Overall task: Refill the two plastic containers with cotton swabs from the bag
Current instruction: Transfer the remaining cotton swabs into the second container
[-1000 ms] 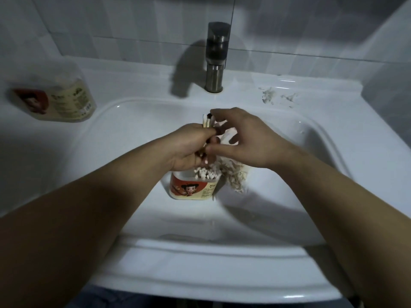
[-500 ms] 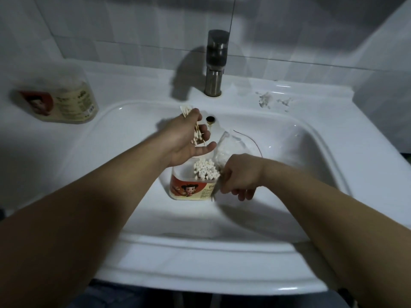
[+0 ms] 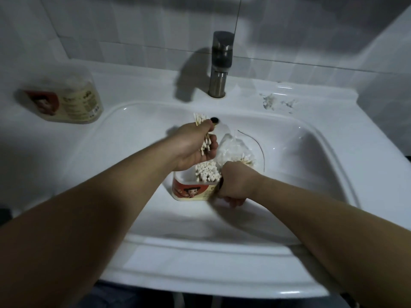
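A dark metal tap (image 3: 220, 63) stands behind the white ceramic sink (image 3: 311, 138), with white scraps (image 3: 269, 101) on its right ledge and a closed labelled plastic container (image 3: 66, 101) on its left ledge. In the basin, the left hand (image 3: 193, 150) pinches a bundle of wooden cotton swabs (image 3: 205, 144) above the open labelled plastic container (image 3: 192, 193), which is part-filled with swabs. The right hand (image 3: 236, 184), its fingers curled under, covers the lower end of the clear plastic bag (image 3: 233, 150); what it grips cannot be told
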